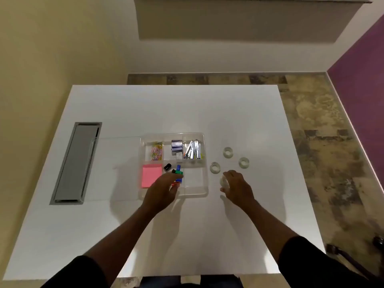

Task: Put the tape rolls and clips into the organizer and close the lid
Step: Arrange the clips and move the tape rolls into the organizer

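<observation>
Head view, right hand [236, 187] clasping tape roll [224, 181]

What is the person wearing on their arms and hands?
Both hands, the left hand and the right hand, are bare: no gloves, and no rings or watch that I can make out. Dark black sleeves cover only the upper arms, leaving the forearms uncovered.

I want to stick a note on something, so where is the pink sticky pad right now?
In the head view, the pink sticky pad lies in the organizer's near-left compartment, below the coloured paper clips and just left of the left hand.
</observation>
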`<move>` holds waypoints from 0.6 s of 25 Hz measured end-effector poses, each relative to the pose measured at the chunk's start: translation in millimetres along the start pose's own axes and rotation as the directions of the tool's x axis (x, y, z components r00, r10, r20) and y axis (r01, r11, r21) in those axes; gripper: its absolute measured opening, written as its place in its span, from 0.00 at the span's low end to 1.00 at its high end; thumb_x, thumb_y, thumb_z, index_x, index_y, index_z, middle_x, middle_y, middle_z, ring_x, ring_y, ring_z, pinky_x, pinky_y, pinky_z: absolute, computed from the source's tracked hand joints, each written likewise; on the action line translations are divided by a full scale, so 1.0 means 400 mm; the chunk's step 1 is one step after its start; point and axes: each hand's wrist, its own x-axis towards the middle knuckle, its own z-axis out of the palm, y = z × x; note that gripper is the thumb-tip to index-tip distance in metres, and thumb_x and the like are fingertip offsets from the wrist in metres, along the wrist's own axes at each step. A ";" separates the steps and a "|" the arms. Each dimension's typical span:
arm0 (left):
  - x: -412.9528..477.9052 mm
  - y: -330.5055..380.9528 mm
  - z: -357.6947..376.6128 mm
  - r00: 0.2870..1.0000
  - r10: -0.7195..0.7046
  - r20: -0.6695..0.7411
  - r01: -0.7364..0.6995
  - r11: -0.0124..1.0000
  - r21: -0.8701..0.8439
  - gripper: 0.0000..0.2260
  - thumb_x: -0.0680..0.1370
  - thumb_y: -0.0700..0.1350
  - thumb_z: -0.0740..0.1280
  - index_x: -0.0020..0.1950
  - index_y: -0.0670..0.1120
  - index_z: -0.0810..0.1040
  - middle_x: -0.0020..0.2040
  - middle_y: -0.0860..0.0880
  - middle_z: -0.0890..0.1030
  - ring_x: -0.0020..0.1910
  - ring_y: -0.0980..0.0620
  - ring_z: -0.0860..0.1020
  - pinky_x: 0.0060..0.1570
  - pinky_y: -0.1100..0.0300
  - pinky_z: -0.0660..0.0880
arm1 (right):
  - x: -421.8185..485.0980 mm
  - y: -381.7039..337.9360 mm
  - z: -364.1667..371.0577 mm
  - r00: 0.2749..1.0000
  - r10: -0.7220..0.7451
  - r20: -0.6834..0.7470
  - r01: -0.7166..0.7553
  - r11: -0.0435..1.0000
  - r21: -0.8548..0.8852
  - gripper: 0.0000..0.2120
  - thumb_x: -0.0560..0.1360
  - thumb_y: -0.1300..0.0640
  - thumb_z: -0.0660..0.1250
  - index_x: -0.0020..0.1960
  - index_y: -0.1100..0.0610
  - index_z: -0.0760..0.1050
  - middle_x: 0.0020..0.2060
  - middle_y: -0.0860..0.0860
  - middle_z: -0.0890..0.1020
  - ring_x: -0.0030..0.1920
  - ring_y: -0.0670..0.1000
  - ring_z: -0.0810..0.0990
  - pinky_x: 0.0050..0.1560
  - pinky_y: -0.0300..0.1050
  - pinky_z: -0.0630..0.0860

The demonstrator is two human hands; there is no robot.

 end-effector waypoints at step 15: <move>0.011 -0.002 0.011 0.990 -0.122 -0.074 0.126 0.991 0.047 0.15 0.81 0.39 0.73 0.68 0.45 0.83 0.70 0.43 0.83 0.76 0.43 0.75 0.75 0.44 0.73 | 0.043 0.021 0.055 0.995 0.007 -0.101 -0.003 0.999 0.036 0.20 0.81 0.57 0.68 0.72 0.57 0.74 0.63 0.53 0.79 0.63 0.57 0.77 0.53 0.49 0.83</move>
